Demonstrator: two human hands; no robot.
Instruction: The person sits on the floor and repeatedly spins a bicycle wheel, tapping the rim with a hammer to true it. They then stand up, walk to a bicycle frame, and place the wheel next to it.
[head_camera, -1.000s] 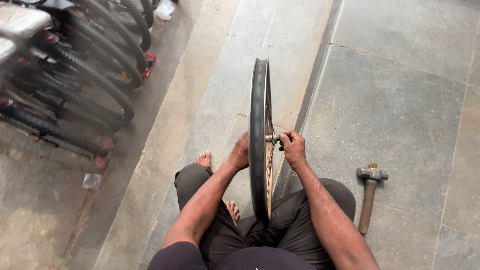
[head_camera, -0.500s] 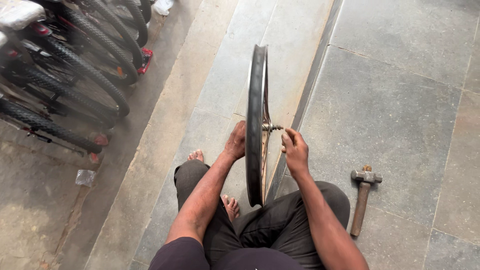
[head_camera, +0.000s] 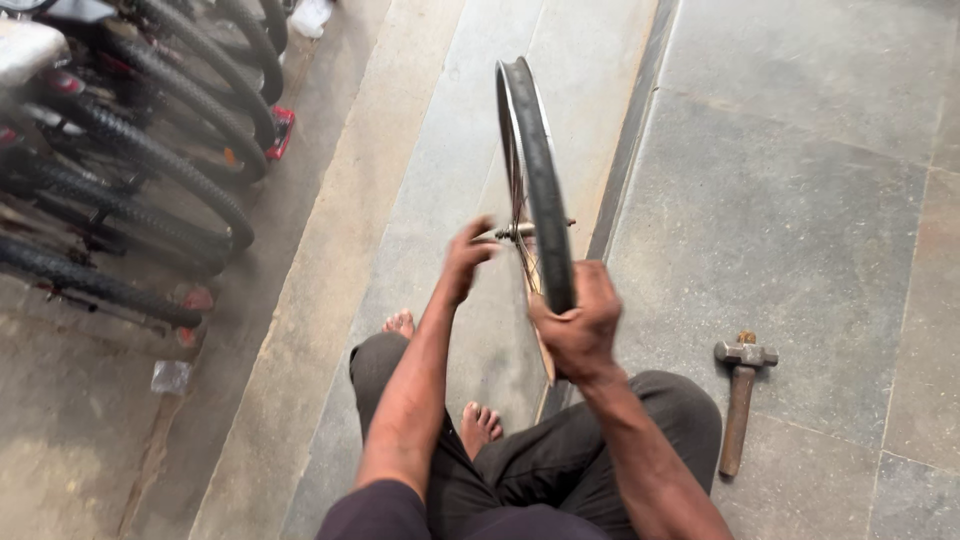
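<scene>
While the wheel (head_camera: 535, 170) is held upright over the stone floor (head_camera: 800, 200), just ahead of the seated person's knees, its tyre is clamped in the closed right hand (head_camera: 578, 325) at the near edge. The axle (head_camera: 515, 231) is pinched by the fingertips of the left hand (head_camera: 465, 262) at the hub. A hammer (head_camera: 740, 395) is seen lying on the floor to the right, and parked bicycles (head_camera: 130, 170) are lined up at the left.

Left hand (head_camera: 466, 262) reaching forward, fingers loosely curled, blurred; right hand (head_camera: 578, 325) clenching tight, both forearms extending from lap.
</scene>
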